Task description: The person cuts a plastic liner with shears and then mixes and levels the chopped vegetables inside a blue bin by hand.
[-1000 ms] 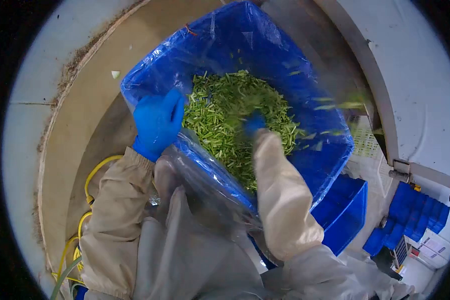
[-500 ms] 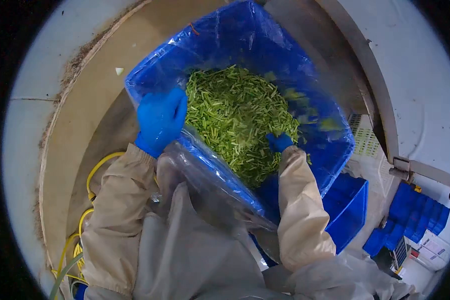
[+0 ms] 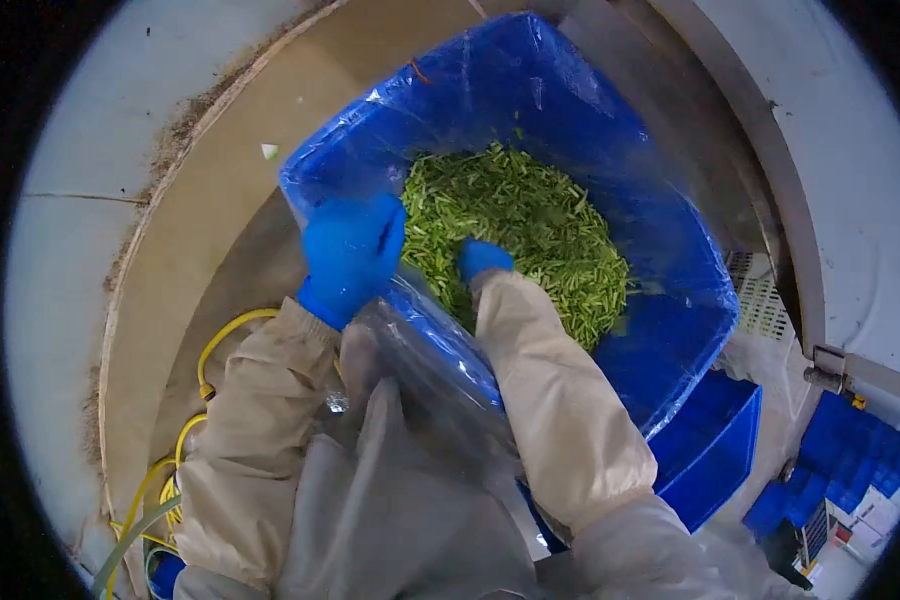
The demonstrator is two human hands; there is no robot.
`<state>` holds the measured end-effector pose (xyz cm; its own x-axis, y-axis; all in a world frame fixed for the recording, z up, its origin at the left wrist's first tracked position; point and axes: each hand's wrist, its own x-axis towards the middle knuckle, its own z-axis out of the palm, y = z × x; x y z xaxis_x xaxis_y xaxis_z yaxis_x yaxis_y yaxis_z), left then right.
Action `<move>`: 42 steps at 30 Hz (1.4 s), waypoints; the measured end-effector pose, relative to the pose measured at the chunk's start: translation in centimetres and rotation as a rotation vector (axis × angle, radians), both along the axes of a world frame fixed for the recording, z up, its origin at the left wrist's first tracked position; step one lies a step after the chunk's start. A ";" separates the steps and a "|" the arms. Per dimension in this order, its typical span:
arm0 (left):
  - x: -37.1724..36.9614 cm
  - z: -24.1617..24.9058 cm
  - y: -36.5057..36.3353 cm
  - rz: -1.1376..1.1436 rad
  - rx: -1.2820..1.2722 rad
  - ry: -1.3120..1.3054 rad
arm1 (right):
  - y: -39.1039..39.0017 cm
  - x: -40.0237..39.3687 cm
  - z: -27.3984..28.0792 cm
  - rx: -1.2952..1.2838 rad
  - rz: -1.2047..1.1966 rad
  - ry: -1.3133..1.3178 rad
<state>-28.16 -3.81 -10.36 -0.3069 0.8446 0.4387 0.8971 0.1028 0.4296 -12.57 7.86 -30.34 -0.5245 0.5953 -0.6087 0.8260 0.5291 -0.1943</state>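
Centre: large plastic-lined blue bin (image 3: 670, 230). Right, near side: smaller blue crate (image 3: 715, 455). Inside bin, heaped toward left: chopped green stems (image 3: 535, 215). At left rim: gloved left hand (image 3: 352, 252), fingers curled, pinching clear liner (image 3: 435, 335). Among stems near rim: gloved right hand (image 3: 484, 259), fingers buried, cannot tell grip. Possible spill from hard sweep; possible liner slip or tear from loosened hold or snagged fingers.

No text, number or sign can be read; marks on the white sheets (image 3: 876, 511) are too small.
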 end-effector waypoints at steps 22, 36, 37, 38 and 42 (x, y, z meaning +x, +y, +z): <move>-0.1 -0.1 0.0 -0.036 0.000 -0.008 | -0.7 -5.4 2.6 -0.129 0.304 0.221; -0.7 -0.1 -0.3 -0.086 -0.077 0.024 | 12.2 -9.4 -0.9 0.538 0.109 0.436; -0.9 -0.2 -0.3 -0.082 -0.081 0.032 | 13.0 -9.2 -2.5 0.534 0.109 0.445; -0.9 -0.6 -0.4 -0.080 -0.060 0.027 | 13.7 -8.5 -4.8 0.537 0.239 0.386; -0.7 -0.4 -0.6 -0.090 -0.067 0.008 | 9.8 -6.6 5.4 0.222 0.208 0.073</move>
